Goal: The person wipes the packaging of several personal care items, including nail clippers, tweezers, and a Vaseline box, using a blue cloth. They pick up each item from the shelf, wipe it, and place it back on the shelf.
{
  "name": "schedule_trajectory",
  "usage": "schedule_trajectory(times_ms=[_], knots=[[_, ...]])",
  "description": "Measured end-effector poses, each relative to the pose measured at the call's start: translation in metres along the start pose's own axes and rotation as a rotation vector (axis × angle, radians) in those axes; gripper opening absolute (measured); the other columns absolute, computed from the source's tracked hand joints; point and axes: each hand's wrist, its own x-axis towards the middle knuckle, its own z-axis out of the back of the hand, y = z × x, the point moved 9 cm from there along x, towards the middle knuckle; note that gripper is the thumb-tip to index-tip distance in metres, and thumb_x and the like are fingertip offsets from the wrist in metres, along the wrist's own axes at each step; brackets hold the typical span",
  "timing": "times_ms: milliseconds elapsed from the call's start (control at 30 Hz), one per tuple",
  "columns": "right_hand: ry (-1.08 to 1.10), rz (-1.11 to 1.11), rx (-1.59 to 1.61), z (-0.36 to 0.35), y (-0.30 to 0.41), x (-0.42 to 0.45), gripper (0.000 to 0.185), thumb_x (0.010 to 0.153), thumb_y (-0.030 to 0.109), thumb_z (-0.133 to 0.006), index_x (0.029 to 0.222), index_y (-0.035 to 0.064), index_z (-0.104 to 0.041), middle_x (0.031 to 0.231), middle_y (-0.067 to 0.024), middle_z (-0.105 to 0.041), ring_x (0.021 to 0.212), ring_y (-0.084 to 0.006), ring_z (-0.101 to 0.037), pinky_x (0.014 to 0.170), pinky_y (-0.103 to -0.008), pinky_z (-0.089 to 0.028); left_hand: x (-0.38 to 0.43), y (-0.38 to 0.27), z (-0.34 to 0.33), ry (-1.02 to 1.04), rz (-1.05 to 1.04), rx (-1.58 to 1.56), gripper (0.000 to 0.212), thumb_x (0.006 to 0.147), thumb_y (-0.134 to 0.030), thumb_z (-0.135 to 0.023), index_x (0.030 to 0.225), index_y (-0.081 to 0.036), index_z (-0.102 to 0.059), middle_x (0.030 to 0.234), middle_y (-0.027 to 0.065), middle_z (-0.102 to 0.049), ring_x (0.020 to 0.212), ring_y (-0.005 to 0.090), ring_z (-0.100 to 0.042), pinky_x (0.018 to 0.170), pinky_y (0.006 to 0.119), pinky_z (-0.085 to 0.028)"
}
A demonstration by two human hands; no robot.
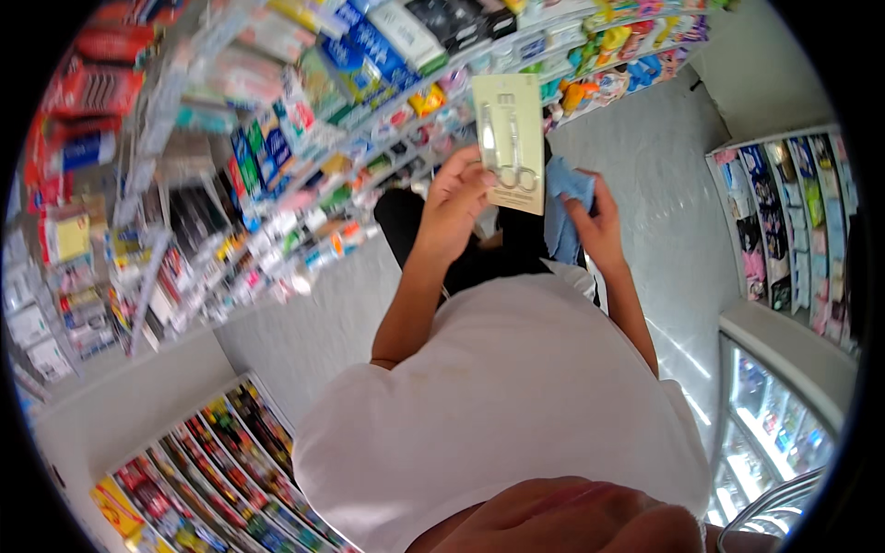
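A flat, pale yellow blister card (510,138) is held up before me by its lower left edge. It carries small scissors (515,155) and a slim metal tool (488,128), perhaps tweezers, and bears writing. My left hand (458,193) pinches the card between thumb and fingers. In my right hand (599,225) is a bunched light blue cloth (568,207), which hangs down beside the card's right edge. Whether the cloth touches the card I cannot tell.
Tiered shelves (304,180) packed with boxed and bagged goods run across the front and left. Soft toys (612,52) fill the far end. At right stand a shelf rack (788,221) and a lit glass-fronted cabinet (774,422). Another stocked rack (207,463) is at lower left, above grey floor (650,173).
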Motion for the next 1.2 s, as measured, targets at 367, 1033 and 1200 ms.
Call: schedule_trajectory(times_ms=[367, 1033, 1200], knots=[[-0.154, -0.087, 0.325, -0.010, 0.016, 0.034, 0.031, 0.094, 0.015, -0.063, 0.122, 0.0024, -0.056, 0.110, -0.0070, -0.062, 0.100, -0.0140, -0.059, 0.088, -0.0293, -0.048, -0.057, -0.008, 0.047, -0.264, -0.068, 0.144, 0.050, 0.098, 0.001, -0.049, 0.146, 0.000, -0.036, 0.129, 0.0150, -0.061, 0.115, 0.0200, -0.062, 0.097, 0.033, -0.050], [-0.149, 0.279, -0.073, -0.016, 0.079, 0.009, 0.043, 0.081, 0.006, -0.071, 0.120, -0.0001, -0.056, 0.109, -0.0135, -0.064, 0.094, -0.0174, -0.062, 0.083, -0.0291, -0.050, -0.030, -0.005, -0.027, 0.069, -0.139, 0.396, 0.054, 0.095, 0.007, -0.054, 0.147, -0.001, -0.040, 0.133, 0.0115, -0.056, 0.113, 0.0164, -0.059, 0.091, 0.029, -0.048], [-0.266, 0.380, -0.143, 0.008, 0.094, 0.001, 0.042, 0.081, 0.006, -0.071, 0.120, 0.0004, -0.056, 0.105, -0.0124, -0.065, 0.090, -0.0172, -0.062, 0.080, -0.0285, -0.050, -0.030, 0.008, -0.048, 0.176, -0.113, 0.367, 0.054, 0.095, 0.005, -0.056, 0.146, 0.001, -0.039, 0.134, 0.0127, -0.054, 0.117, 0.0197, -0.057, 0.095, 0.032, -0.048]])
